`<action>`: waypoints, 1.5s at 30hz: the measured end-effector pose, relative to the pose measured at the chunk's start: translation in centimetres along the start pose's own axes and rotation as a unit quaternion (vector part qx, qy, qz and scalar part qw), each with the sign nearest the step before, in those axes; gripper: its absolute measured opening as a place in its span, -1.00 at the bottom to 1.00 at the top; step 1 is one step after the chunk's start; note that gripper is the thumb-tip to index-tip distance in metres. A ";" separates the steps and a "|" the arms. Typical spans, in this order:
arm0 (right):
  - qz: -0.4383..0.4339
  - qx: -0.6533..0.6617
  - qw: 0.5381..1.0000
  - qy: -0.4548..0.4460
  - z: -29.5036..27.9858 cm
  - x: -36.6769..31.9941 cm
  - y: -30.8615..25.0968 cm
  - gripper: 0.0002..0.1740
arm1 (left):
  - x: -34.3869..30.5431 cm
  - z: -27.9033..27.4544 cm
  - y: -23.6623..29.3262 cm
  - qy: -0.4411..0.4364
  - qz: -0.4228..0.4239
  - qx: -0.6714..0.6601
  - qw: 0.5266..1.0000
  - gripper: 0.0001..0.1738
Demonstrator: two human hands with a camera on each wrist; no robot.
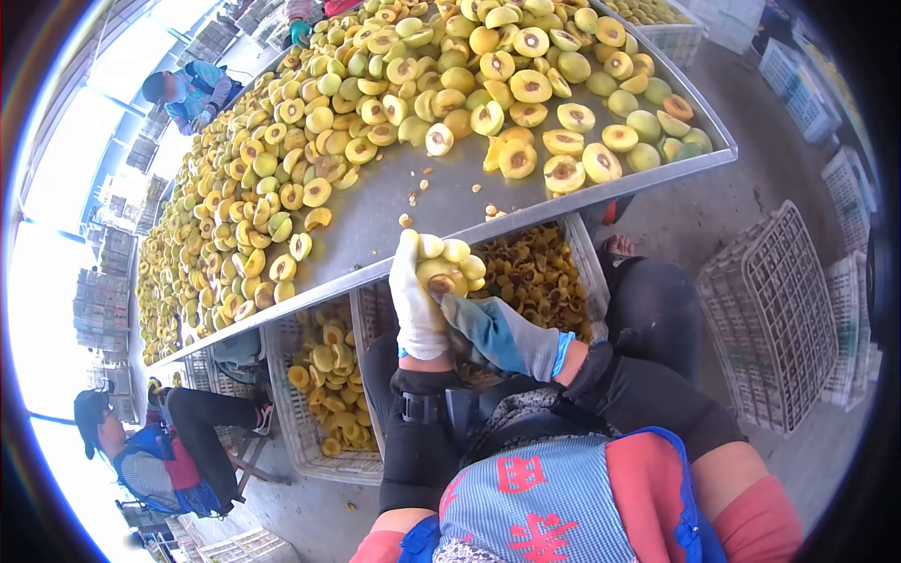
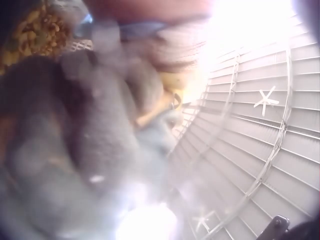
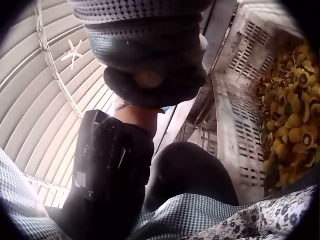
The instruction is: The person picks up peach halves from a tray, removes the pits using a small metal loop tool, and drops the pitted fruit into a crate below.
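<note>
My left hand (image 1: 419,305), in a white glove, grips a small stack of yellow peach halves (image 1: 450,263) just below the metal table's front rim (image 1: 526,218). My right hand (image 1: 493,333), in a blue-grey glove, meets it from the right. Its curled fingertips are at the lowest half, which has a brown pit hollow. The right wrist view shows that glove (image 3: 145,55) bunched like a fist. What lies inside the fingers is hidden. The left wrist view shows only a blurred grey glove (image 2: 90,140).
The long steel table (image 1: 394,188) carries heaps of peach halves. Under its edge stand a crate of brown pits (image 1: 535,277) and a crate of yellow halves (image 1: 328,375). Empty white crates (image 1: 770,319) stand at right. Other people sit at lower left (image 1: 160,450) and far left (image 1: 188,89).
</note>
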State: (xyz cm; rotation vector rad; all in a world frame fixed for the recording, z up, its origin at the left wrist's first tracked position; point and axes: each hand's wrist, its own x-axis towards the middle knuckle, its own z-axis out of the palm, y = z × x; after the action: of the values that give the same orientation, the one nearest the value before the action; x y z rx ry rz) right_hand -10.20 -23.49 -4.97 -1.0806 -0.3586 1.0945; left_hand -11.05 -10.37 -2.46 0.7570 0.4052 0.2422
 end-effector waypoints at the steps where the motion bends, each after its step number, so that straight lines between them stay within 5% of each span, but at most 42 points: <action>1: -0.028 -0.017 0.999 0.009 0.1 -0.2 -0.1 -0.50 | 0.0 0.2 -0.1 -0.003 -0.002 -0.008 1.000 -0.55; 5: -0.061 -0.035 0.997 0.015 0.0 -0.5 0.3 -0.52 | -0.6 0.9 0.1 -0.052 0.039 0.004 0.998 -0.52; 7: -0.113 -0.044 0.992 0.025 0.2 -0.2 0.9 -0.51 | -1.1 1.4 0.9 -0.065 0.080 0.172 0.980 -0.54; 9: 0.101 0.026 0.994 -0.034 -0.6 -1.4 -1.7 -0.53 | -1.1 1.5 1.2 -0.061 0.098 0.235 0.965 -0.54; 11: 0.189 0.058 0.979 -0.056 -0.5 -2.3 -3.5 -0.51 | -0.5 1.4 0.6 -0.046 0.090 0.199 0.975 -0.53; 13: 0.156 0.052 0.986 -0.040 -0.1 -2.7 -3.7 -0.44 | -0.1 1.8 0.1 -0.033 0.084 0.096 0.991 -0.57; 15: 0.019 -0.002 0.999 -0.037 0.3 -1.8 -1.1 -0.46 | 0.6 1.5 0.3 -0.014 0.062 0.019 0.998 -0.59; 16: -0.050 -0.029 0.998 -0.036 0.4 -1.3 0.7 -0.46 | 3.0 -2.7 0.8 -0.048 -0.020 -0.102 0.993 -0.66; 18: -0.259 -0.157 0.953 0.009 0.9 -0.5 2.2 -0.50 | 1.9 -0.8 2.2 -0.019 0.005 -0.106 0.994 -0.71; 20: 0.000 0.030 0.998 -0.050 0.4 -1.3 0.9 -0.45 | 1.1 -0.7 3.1 0.010 0.031 -0.053 0.998 -0.70; 21: 0.128 0.113 0.984 -0.041 0.4 -1.8 -0.5 -0.43 | 0.1 -0.6 3.4 0.054 0.056 -0.018 0.997 -0.69; 23: 0.184 0.391 0.890 -0.146 -1.7 -0.6 1.7 -0.28 | -1.8 -2.0 4.0 0.126 0.120 0.064 0.983 -0.62; 25: 0.188 0.291 0.935 -0.075 0.3 -1.2 -0.3 -0.27 | -4.1 -5.4 5.4 0.163 0.191 0.160 0.955 -0.62; 27: 0.177 0.218 0.957 -0.066 0.8 -1.5 -0.3 -0.26 | -6.2 -10.9 8.8 0.252 0.167 0.309 0.902 -0.63; 28: 0.169 0.191 0.966 -0.048 0.9 -1.4 -0.7 -0.26 | -7.7 -13.2 10.5 0.310 0.193 0.564 0.741 -0.61; 29: 0.167 0.191 0.966 -0.042 0.9 -1.1 -0.9 -0.26 | -8.7 -14.9 12.0 0.338 0.195 0.766 0.511 -0.59; 31: 0.163 0.190 0.968 -0.028 0.9 -0.3 -1.0 -0.25 | -9.0 -15.5 14.1 0.450 0.248 0.775 0.368 -0.54; 32: 0.159 0.170 0.972 -0.028 1.0 0.2 -0.6 -0.23 | -8.2 -15.1 15.9 0.453 0.226 0.751 0.423 -0.50; 33: 0.166 0.154 0.974 -0.021 1.4 0.5 -0.7 -0.23 | -6.5 -16.4 17.4 0.435 0.268 0.754 0.412 -0.46; 34: 0.173 0.138 0.975 -0.013 1.8 0.7 -1.0 -0.24 | -5.0 -14.8 18.4 0.434 0.211 0.740 0.468 -0.36; 37: 0.181 0.090 0.979 0.005 2.0 1.3 -1.1 -0.26 | 2.4 -19.7 21.2 0.426 0.132 0.801 0.400 -0.18; 39: 0.168 0.071 0.983 0.020 1.8 1.5 -0.9 -0.28 | 5.3 -19.7 20.5 0.413 0.035 0.830 0.374 -0.24; 42: 0.135 0.060 0.988 0.034 1.3 1.7 -0.6 -0.35 | 6.8 -17.6 19.1 0.340 0.028 0.871 0.354 -0.39; 45: 0.046 0.054 0.997 0.036 1.5 1.8 -0.2 -0.51 | 6.6 -19.5 18.2 0.271 0.180 0.794 0.514 -0.53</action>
State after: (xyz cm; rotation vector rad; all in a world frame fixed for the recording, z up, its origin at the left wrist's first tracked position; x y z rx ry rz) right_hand -10.32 -21.18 -4.52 -1.0454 -0.1904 1.1403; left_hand -14.91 16.79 -4.14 2.6847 1.1008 0.4924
